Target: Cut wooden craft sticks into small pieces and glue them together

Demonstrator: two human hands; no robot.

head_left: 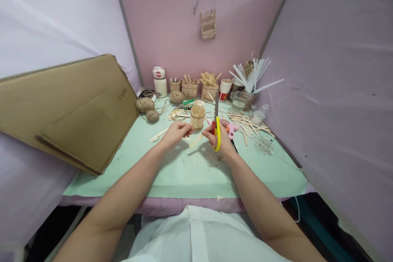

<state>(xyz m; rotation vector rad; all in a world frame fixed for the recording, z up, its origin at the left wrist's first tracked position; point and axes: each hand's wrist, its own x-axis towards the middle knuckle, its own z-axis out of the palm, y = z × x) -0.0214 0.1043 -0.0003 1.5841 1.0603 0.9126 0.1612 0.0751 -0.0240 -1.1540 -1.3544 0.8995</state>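
Note:
My right hand (pixel 221 141) is closed around a pair of scissors (pixel 217 131) with yellow and red handles, their blades pointing up and away from me. A pale thin wooden strip (pixel 195 140) reaches from its fingertips down to the left, just over the table. My left hand (pixel 179 131) is closed in a pinch to the left of the strip; whatever its fingertips hold is too small to make out. Right behind both hands stands a small round wooden cup (pixel 197 118), upright, with darker bands near its top and bottom. Neither hand clearly touches the cup.
A pink glue gun (pixel 231 127) lies beside my right hand, near scattered wooden sticks (pixel 245 123). Twine balls (pixel 145 105) sit at the left by a leaning cardboard sheet (pixel 76 110). Stick-filled containers (pixel 210 91) and white glue sticks (pixel 253 74) line the back.

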